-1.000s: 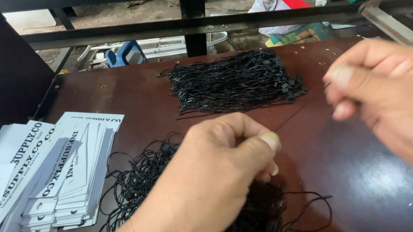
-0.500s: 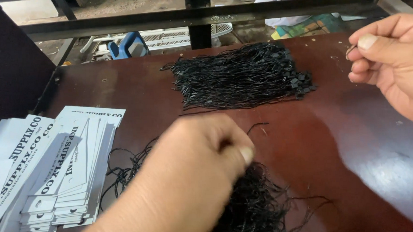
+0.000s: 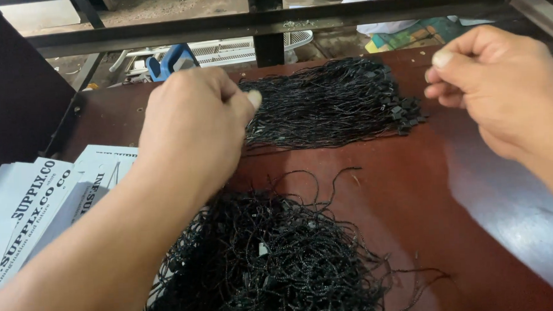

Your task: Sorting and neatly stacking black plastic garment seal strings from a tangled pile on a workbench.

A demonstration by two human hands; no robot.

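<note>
My left hand (image 3: 188, 128) is lifted over the dark red table (image 3: 460, 228), its thumb and fingers pinched at the left end of a neat bundle of black strings with small clasps (image 3: 330, 103). Level with that bundle's right end, my right hand (image 3: 497, 83) is pinched as well. A thin black string seems to run between the two hands, but it is hard to pick out against the bundle. A loose tangle of black strings (image 3: 275, 261) lies in front, under my left forearm.
White printed card tags (image 3: 36, 203) lie fanned in stacks at the left edge. A black metal rail (image 3: 283, 17) runs along the table's far side, with a blue object (image 3: 170, 59) and clutter on the ground beyond. A dark panel stands at far left.
My left hand rose from the near tangle and moved away to the far bundle's left end. My right hand went further right, so the hands are now spread apart.
</note>
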